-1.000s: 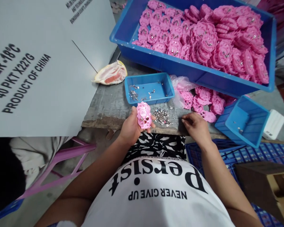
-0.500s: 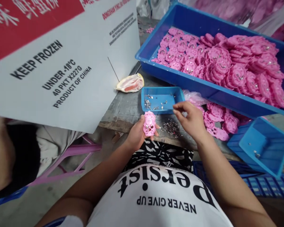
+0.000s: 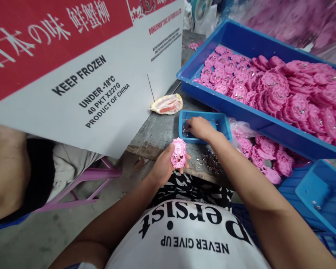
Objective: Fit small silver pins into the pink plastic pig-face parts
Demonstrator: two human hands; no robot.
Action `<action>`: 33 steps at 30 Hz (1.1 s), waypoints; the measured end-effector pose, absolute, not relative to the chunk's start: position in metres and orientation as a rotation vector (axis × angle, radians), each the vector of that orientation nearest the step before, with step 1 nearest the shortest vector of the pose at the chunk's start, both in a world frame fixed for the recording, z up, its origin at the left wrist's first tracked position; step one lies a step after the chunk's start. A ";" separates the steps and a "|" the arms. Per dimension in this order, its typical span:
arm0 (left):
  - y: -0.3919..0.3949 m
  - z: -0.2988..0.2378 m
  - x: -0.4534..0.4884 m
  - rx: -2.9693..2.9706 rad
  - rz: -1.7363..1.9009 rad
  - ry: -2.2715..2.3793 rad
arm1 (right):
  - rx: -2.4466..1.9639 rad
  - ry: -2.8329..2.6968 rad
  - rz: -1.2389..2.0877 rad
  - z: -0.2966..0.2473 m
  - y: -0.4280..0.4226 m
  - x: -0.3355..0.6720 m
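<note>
My left hand (image 3: 162, 166) grips a pink plastic piece (image 3: 179, 152) with a scalloped edge, round holes and small shiny metal bits on its lower half. The thumb lies along its side and the fingertips show beyond it. Inside a small blue tray (image 3: 222, 127), my right hand (image 3: 199, 126) reaches down at the left end with its fingers bent together among small silvery metal parts (image 3: 184, 129). Whatever lies between those fingertips is hidden. A heap of small dark metal parts (image 3: 211, 161) lies on the table below the tray, partly behind my right forearm.
A large blue bin (image 3: 201, 89) full of similar pink pieces stands at the back right. More pink pieces (image 3: 268, 149) lie beside a tilted blue container (image 3: 310, 186). A fruit wedge (image 3: 168, 104) rests by a big white carton (image 3: 123, 116). Another person's leg (image 3: 5, 168) shows at left.
My right hand has moved left and down into the small tray from above its right edge. My left hand still holds the pink piece. The whole view has shifted somewhat.
</note>
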State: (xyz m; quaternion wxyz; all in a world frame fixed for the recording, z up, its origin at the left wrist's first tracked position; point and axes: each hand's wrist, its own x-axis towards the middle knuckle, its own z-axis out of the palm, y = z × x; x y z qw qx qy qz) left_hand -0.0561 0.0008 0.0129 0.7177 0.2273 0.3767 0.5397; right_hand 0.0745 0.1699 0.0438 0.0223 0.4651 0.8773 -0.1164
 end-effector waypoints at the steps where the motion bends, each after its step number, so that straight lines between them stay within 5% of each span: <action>1: 0.002 0.014 -0.056 0.499 1.192 0.833 | 1.460 2.725 -0.391 0.043 0.171 0.079; 5: 0.006 0.019 -0.053 0.506 1.178 0.821 | 1.726 2.755 -0.828 0.043 0.176 0.099; 12: 0.010 0.035 -0.044 0.597 1.289 0.946 | 1.878 2.475 -2.279 0.060 0.133 0.121; 15: 0.012 0.041 -0.036 0.681 1.411 1.038 | 1.829 2.341 -2.508 0.064 0.100 0.121; 19: 0.013 0.044 -0.024 0.729 1.435 1.084 | 1.867 2.490 -2.432 0.060 0.066 0.123; 27: 0.006 0.045 -0.019 0.646 1.223 0.935 | 1.604 3.428 -1.290 0.051 0.037 0.148; 33: 0.004 0.048 -0.020 0.615 1.052 0.853 | 1.405 3.560 -0.959 0.054 0.027 0.161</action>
